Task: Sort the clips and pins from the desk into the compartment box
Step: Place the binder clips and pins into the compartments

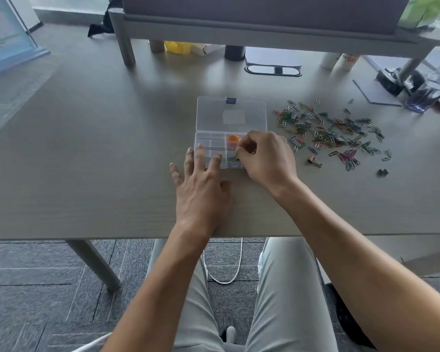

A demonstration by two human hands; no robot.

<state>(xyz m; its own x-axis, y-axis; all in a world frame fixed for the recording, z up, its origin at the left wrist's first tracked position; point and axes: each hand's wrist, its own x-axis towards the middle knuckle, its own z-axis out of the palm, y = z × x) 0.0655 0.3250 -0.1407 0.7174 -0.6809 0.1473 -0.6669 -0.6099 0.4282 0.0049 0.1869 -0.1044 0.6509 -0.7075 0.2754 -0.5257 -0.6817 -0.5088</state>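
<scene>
Desk (87,153), grey. Clear box (211,146), lid (231,114) open and lying flat on the far side; orange item (233,139) in a far compartment. Left hand (201,189) flat, fingers straight, tips on box's near-left edge. Right hand (267,156) over box's right side, fingers curled, pinching something small. Paper clips (333,133) scattered right of box; binder clip (315,161) nearer.

Your left hand (201,184) lies flat, palm down, fingers straight and spread. Your right hand (266,156) is bent at the wrist, fingertips bunched together (contents of the pinch unclear). Both forearms are bare.
</scene>
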